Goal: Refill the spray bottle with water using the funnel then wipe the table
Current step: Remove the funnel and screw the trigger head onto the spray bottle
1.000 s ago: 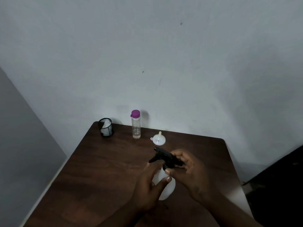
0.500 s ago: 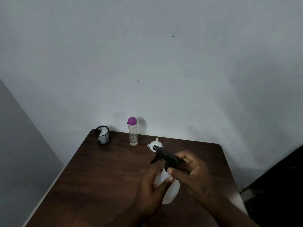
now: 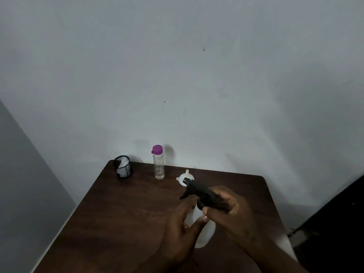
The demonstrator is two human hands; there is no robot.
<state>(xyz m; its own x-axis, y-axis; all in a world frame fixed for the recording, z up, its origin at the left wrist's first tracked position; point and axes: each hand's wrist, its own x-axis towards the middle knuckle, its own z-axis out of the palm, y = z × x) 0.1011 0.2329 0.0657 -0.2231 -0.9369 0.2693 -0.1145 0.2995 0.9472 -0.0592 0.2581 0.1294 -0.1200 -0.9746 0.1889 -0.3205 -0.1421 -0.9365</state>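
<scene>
A white spray bottle [image 3: 204,231] with a black trigger head [image 3: 199,191] stands on the dark wooden table [image 3: 126,209]. My left hand [image 3: 181,231] wraps around the bottle's white body. My right hand [image 3: 230,211] grips the black head and its collar from the right. A small white funnel [image 3: 184,177] lies mouth-down on the table just behind the trigger nozzle. A clear water bottle with a purple cap [image 3: 158,162] stands upright near the back edge.
A black mesh cup [image 3: 123,166] holding a white cloth sits at the table's back left corner. The table stands against a pale wall. Its right edge drops off toward a dark area.
The view has tilted up slightly, so the table sits lower in frame. My right hand has shifted a little on the black head. Both hands stay on the spray bottle.
</scene>
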